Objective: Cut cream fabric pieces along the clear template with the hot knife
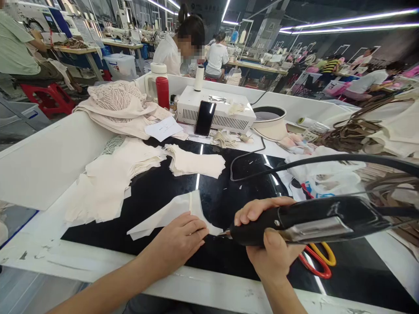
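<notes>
A cream fabric piece (175, 211) with a narrow seam or strip lies on the black glassy sheet (225, 174). My left hand (183, 235) rests flat on it, fingers stretched out and pressing it down. My right hand (270, 235) is wrapped round a black corded handheld tool (314, 220) with a thin metal tip. That tip points left and meets the fabric's right-hand corner, close to my left fingertips; whether it touches is hard to tell. Beyond my left hand lie a stack of cream fabric pieces (196, 161) and a larger spread pile (104, 183).
Scissors with red and yellow handles (319, 261) lie beside my right wrist. A black cable (343, 158) arcs over the right side. Behind stand a phone (205, 117), a white vented box (218, 107), a red flask (162, 92) and a visor (270, 120). Several people work at tables beyond.
</notes>
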`<state>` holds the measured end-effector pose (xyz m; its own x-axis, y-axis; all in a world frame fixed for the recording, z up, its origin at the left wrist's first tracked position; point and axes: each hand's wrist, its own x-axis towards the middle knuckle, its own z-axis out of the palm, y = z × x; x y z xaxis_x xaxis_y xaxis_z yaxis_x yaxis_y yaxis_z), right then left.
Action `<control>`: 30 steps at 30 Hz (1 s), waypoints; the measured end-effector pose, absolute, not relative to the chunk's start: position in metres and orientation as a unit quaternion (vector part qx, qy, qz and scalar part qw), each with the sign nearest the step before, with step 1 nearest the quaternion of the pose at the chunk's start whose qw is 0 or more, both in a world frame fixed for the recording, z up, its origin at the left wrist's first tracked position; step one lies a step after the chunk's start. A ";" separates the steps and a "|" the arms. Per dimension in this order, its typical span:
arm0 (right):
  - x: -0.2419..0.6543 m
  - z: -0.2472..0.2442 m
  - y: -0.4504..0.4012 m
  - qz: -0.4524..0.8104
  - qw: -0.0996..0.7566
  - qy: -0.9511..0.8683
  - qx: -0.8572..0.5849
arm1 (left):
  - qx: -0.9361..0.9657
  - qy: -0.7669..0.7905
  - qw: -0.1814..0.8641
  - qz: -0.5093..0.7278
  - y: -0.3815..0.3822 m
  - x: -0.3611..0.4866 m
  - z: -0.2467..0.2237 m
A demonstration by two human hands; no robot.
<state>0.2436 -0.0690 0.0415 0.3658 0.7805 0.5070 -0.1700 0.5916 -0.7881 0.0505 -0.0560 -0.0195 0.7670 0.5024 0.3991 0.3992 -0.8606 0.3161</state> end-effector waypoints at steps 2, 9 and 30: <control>0.245 0.040 -0.069 0.309 0.756 -0.473 -0.330 | 0.934 0.241 0.105 0.242 -0.056 0.051 -0.020; 0.246 0.037 -0.069 0.307 0.757 -0.472 -0.332 | 0.932 0.245 0.118 0.241 -0.056 0.050 -0.023; 0.264 0.016 -0.050 0.337 0.744 -0.479 -0.322 | 0.930 0.285 0.053 0.226 -0.025 0.006 -0.021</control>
<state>0.2641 -0.0503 0.0161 0.3130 0.8098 0.4962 -0.1929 0.5658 -0.8017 0.0057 -0.0248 -0.0207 0.7360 0.5534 0.3899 0.5055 -0.8324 0.2272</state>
